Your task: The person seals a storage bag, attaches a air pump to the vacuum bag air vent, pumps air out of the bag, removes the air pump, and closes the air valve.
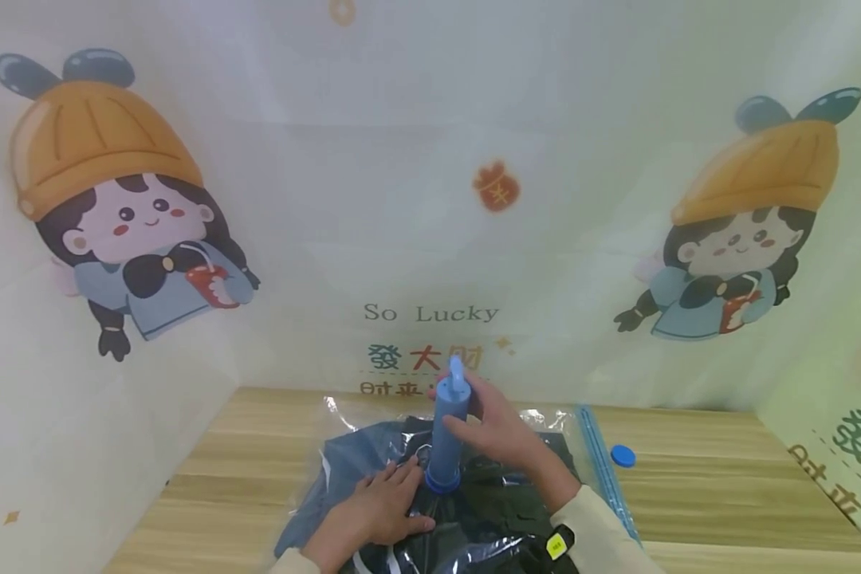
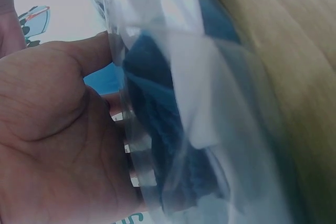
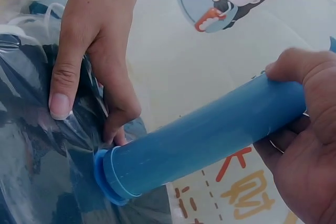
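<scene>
Head view: right hand (image 1: 498, 430) grips near-upright blue pump (image 1: 448, 434), base on clear bag (image 1: 576, 430) of dark fabric (image 1: 505, 502); left hand (image 1: 380, 508), fingers extended, rests on bag left of pump. Blue cap (image 1: 623, 456) on table (image 1: 710, 494), right of bag.

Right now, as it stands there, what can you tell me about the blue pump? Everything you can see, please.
The pump is a smooth blue cylinder that looks like plastic, with a paler handle on top and a wider round rim at its foot. It stands nearly upright on the clear bag. The right hand has its grip round the upper part; the left hand lies beside the foot. Its inside is hidden.
</scene>
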`<state>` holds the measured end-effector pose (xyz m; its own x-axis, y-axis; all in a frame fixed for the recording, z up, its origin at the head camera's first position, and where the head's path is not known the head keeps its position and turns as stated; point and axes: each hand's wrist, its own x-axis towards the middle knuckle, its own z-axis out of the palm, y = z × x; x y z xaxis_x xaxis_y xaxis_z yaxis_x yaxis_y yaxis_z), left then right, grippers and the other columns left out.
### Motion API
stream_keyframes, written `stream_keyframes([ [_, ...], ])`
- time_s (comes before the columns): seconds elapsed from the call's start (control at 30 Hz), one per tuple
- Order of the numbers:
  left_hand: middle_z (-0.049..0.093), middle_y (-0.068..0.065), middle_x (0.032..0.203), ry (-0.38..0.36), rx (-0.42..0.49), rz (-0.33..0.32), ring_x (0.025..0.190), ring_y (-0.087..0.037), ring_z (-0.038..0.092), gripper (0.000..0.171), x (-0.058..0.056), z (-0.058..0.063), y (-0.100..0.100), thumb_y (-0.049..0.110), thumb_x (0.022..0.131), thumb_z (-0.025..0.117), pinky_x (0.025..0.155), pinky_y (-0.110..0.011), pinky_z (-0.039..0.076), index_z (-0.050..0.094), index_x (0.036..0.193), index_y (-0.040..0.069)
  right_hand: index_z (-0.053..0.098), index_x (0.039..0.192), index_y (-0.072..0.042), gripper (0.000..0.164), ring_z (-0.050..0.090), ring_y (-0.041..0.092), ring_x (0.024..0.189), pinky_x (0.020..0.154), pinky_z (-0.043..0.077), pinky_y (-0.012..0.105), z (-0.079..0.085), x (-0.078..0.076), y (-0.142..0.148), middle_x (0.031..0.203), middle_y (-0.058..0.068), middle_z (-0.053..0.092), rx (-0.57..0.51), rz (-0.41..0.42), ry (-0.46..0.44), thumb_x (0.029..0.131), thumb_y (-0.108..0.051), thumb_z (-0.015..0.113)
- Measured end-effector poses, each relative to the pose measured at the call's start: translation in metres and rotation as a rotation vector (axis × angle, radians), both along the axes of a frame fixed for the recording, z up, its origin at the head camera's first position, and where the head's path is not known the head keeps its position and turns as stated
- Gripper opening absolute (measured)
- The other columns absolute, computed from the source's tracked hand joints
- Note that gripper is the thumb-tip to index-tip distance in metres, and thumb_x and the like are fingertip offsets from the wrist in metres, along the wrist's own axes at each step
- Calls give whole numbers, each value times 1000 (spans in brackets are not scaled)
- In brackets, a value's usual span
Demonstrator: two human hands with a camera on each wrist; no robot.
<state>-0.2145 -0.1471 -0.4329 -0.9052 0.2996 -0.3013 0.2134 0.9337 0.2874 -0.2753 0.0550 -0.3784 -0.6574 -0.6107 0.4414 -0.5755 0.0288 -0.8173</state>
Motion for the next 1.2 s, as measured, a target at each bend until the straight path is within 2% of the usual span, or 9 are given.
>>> stream_keyframes([
  [0.2,34,-14,161,-2,2,-10,144,-41,31,74,-1,1,-1,53,95,67,109,-68,27,44,148,8,40,151,-4,63,59,28,123,103,46,44,-2,-1,1,135,15,60,15,-49,18,96,-4,71],
  [0.33,34,-14,161,5,8,9,145,-41,30,73,0,2,-3,51,94,68,109,-68,26,45,148,8,42,150,-4,62,60,29,122,101,48,43,-1,-1,-2,134,14,60,29,-83,13,96,-8,72],
  [0.8,35,-16,159,12,7,11,143,-43,32,71,2,0,-5,48,94,71,108,-69,26,46,147,7,45,144,1,63,61,32,118,98,50,45,-6,3,-10,131,15,59,26,-186,9,91,-10,78],
  [1.2,36,-17,159,28,0,0,143,-43,31,72,2,1,2,48,94,71,108,-70,26,46,147,6,44,141,-5,64,59,32,120,97,50,49,-8,8,-7,131,12,60,32,-300,-35,90,-11,80],
])
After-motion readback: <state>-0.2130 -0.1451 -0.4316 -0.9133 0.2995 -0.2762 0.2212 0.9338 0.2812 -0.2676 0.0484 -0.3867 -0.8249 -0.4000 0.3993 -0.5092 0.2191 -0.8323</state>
